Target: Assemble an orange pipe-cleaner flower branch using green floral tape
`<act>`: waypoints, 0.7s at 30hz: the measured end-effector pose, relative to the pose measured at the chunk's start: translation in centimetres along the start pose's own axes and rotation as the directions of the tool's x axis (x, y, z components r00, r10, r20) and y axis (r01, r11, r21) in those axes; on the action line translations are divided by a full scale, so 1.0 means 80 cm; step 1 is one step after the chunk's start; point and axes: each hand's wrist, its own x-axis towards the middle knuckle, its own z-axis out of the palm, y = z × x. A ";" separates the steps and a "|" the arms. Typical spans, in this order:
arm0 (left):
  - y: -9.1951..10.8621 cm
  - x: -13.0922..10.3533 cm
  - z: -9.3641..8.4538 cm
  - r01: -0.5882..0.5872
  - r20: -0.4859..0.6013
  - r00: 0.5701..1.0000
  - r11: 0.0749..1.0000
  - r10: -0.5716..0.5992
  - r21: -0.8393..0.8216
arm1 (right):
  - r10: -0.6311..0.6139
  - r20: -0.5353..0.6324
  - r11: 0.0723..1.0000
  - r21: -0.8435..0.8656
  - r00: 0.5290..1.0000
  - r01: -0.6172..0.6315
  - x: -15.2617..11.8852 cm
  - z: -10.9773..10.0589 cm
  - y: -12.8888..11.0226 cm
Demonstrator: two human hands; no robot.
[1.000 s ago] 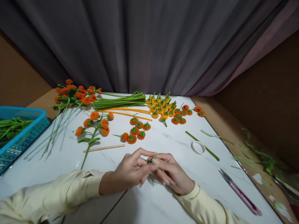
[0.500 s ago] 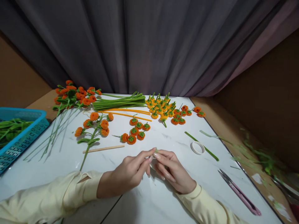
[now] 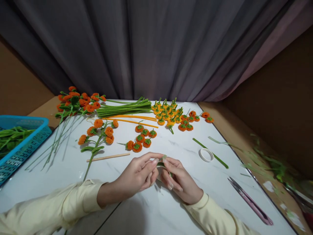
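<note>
Both my hands meet low in the centre over the white marbled table point(image 3: 156, 215). My right hand point(image 3: 179, 178) is closed round a roll of green tape point(image 3: 160, 170) with a pale core, partly hidden by the fingers. My left hand point(image 3: 139, 176) has its fingertips pressed together at the roll's upper left edge, on a small bit of tape beside the right thumb. Just beyond them lie orange pumpkin-like pieces point(image 3: 140, 138) with green tops. Left of these rests a leafy stem with orange heads point(image 3: 97, 140), crossing a thin wooden stick point(image 3: 110, 157).
Green stems point(image 3: 124, 108), orange stems point(image 3: 137, 121) and yellow pieces point(image 3: 166, 112) lie at the back. A blue basket point(image 3: 41, 130) stands left. On the right are a white ring point(image 3: 206, 155), a green strip point(image 3: 220, 158) and pink-handled snips point(image 3: 251, 202).
My left hand has shifted slightly left and its fingers have curled in more. More of the green tape roll shows between my hands. The view has moved a little.
</note>
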 end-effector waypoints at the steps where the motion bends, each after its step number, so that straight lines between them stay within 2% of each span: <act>1: -0.003 -0.001 0.000 -0.009 -0.003 1.000 1.000 0.009 -0.017 | -0.001 0.004 1.000 0.007 1.000 0.001 0.000 0.001 0.001; 5: -0.010 -0.004 0.002 -0.027 0.024 0.999 0.997 0.029 -0.070 | -0.016 -0.002 1.000 0.004 1.000 0.016 -0.002 0.005 0.003; 12: -0.004 -0.002 0.003 0.027 0.134 0.991 0.993 -0.011 -0.118 | -0.041 -0.044 0.997 -0.070 0.998 0.038 -0.002 0.005 0.000; 16: -0.007 0.000 0.000 -0.005 0.085 0.996 1.000 0.005 0.000 | -0.061 -0.085 0.993 -0.110 0.995 0.052 -0.002 0.003 -0.001; 19: -0.009 0.000 -0.003 -0.036 0.032 0.999 0.992 0.032 0.124 | -0.047 -0.089 0.993 -0.114 0.995 0.037 -0.002 0.004 -0.003; 21: -0.007 -0.001 -0.003 -0.048 0.020 0.999 0.987 0.046 0.151 | -0.034 -0.080 0.993 -0.116 0.996 0.025 -0.002 0.003 -0.004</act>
